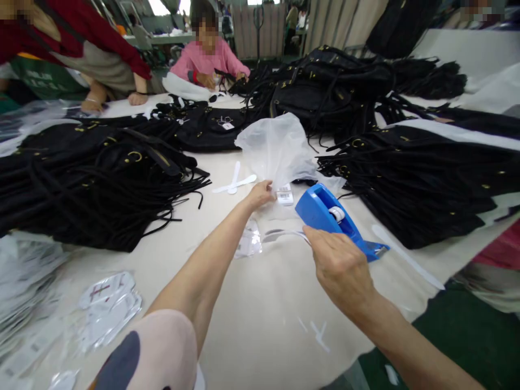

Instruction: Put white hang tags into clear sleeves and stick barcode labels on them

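Busy workroom here, with a big pale table covered in black stuff round the edges. My right hand is closed up, thumb and fingers pinching the end of a thin white strip that arches off to the left, just above the tabletop. My left hand is farther off, fingers partly bent at the edge of a cloudy plastic bag; can't tell if it's actually gripping it. A barcode label sits right by those fingertips. Just beyond the right hand there's a blue tape dispenser, and a clear packet lies between the forearms. Left of the plastic bag, some paper strips lie crossed. Fringed black bags are heaped left, right and far. More flat packets at near left. Far side: somebody in a pink top, somebody in red sleeves.
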The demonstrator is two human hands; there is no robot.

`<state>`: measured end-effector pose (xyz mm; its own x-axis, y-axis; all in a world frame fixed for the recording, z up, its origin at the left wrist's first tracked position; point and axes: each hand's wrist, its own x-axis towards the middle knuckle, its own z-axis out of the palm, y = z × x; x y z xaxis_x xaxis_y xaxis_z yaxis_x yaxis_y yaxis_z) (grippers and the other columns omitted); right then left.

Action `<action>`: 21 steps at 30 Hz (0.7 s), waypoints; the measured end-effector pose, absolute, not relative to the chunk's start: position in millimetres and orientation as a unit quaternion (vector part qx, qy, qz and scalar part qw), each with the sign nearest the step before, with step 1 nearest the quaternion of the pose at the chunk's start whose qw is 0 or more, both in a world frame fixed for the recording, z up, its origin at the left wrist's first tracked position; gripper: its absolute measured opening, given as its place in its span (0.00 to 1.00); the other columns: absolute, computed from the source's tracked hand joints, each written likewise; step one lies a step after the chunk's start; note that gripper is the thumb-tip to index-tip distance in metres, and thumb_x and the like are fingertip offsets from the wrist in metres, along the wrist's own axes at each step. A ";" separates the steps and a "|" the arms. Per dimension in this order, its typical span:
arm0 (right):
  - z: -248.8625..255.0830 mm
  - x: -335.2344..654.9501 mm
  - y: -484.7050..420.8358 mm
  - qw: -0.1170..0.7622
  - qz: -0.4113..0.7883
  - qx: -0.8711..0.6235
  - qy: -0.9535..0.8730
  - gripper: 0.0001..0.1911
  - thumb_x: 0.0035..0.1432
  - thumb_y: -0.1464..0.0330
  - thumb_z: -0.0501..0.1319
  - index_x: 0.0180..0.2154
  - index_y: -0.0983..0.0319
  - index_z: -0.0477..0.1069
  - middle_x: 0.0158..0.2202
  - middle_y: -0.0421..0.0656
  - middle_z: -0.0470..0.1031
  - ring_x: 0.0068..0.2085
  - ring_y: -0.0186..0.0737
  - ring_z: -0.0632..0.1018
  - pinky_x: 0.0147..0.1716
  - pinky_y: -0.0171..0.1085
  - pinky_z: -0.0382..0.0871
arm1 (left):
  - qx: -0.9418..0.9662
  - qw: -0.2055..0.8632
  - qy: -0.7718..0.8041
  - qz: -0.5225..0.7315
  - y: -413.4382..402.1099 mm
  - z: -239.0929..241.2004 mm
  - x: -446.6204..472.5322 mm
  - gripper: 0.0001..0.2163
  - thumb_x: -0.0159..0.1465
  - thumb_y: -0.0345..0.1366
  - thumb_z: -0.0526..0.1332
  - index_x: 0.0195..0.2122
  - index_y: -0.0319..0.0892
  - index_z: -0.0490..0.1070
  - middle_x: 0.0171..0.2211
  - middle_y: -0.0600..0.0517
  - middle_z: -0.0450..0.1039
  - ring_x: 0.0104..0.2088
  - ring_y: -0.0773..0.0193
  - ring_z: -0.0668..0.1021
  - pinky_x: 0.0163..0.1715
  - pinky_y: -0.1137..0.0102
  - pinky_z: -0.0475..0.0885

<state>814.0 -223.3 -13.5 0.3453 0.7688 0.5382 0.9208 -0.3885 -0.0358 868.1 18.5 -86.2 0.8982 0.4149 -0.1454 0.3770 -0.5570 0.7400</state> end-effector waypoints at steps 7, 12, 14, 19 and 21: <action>-59.6 713.0 -260.0 0.233 -0.222 -0.772 -0.548 0.18 0.56 0.79 0.51 0.49 0.67 0.64 0.48 0.54 0.70 0.48 0.46 0.70 0.42 0.42 0.62 | 0.887 0.336 0.262 0.178 18.0 -44.7 720.4 0.22 0.51 0.28 0.57 0.50 0.35 0.63 0.44 0.46 0.71 0.43 0.61 0.73 0.45 0.66 0.67; -117.5 659.6 -274.2 0.108 -0.103 -0.770 -0.620 0.20 0.52 0.81 0.51 0.46 0.70 0.68 0.48 0.56 0.69 0.46 0.53 0.69 0.39 0.46 0.64 | 0.911 0.226 0.299 0.174 -38.0 -50.4 578.9 0.14 0.56 0.30 0.55 0.44 0.37 0.68 0.40 0.46 0.73 0.41 0.60 0.74 0.45 0.62 0.68; -122.4 654.6 -274.6 0.074 -0.081 -0.777 -0.620 0.22 0.50 0.82 0.52 0.48 0.71 0.67 0.49 0.57 0.67 0.47 0.54 0.68 0.41 0.47 0.65 | 0.926 0.200 0.266 0.176 -68.3 -59.2 537.4 0.12 0.57 0.30 0.55 0.43 0.37 0.68 0.39 0.45 0.73 0.41 0.59 0.73 0.44 0.61 0.68; -112.6 661.8 -273.9 0.074 -0.046 -0.744 -0.663 0.21 0.51 0.81 0.54 0.48 0.72 0.66 0.48 0.57 0.68 0.48 0.49 0.69 0.46 0.43 0.65 | 0.962 0.163 0.130 0.177 -135.9 -83.1 477.0 0.10 0.60 0.28 0.52 0.41 0.38 0.68 0.35 0.46 0.73 0.38 0.60 0.73 0.38 0.64 0.68; -110.0 666.7 -274.1 0.099 -0.018 -0.726 -0.680 0.15 0.54 0.77 0.56 0.45 0.66 0.69 0.46 0.52 0.71 0.47 0.45 0.70 0.47 0.42 0.65 | 0.963 0.164 0.102 0.190 -153.0 -90.1 465.5 0.09 0.61 0.28 0.51 0.39 0.39 0.69 0.34 0.46 0.72 0.37 0.61 0.73 0.36 0.64 0.68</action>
<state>666.7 -274.1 -110.0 0.0740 0.9844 0.1597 0.9914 -0.0553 -0.1190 465.5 -153.0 -90.1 0.9071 0.2587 0.3319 0.1346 -0.9256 0.3537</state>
